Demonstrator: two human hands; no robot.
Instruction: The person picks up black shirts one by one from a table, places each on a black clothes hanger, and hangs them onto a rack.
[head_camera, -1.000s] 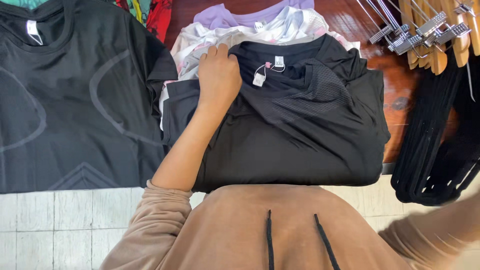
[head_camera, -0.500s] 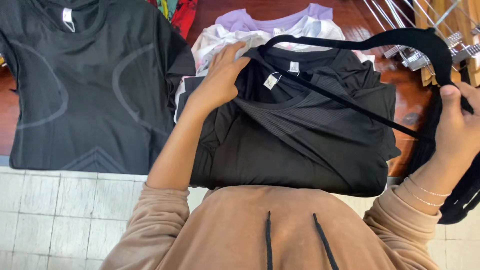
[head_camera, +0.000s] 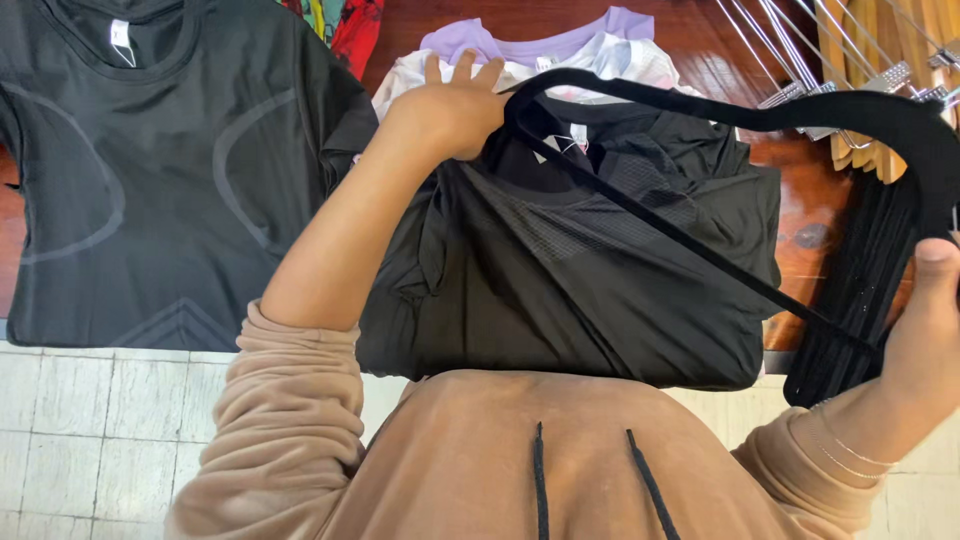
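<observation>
One black velvet hanger (head_camera: 700, 180) lies slanted across one folded black shirt (head_camera: 590, 270) at the centre of the wooden table (head_camera: 800, 210). The left hand (head_camera: 450, 105) rests at the shirt's collar, fingers spread and slightly curled at the hanger's left end; whether it grips collar or hanger cannot be told. The right hand (head_camera: 925, 330) holds the hanger's right end, fingers closed round it. Under the shirt lie two lighter garments, one white (head_camera: 620, 55), one lilac (head_camera: 540, 40). One further black shirt (head_camera: 150, 170) lies flat at left. A stack of black hangers (head_camera: 860, 290) and wooden clip hangers (head_camera: 870, 60), count unclear, sit at right.
</observation>
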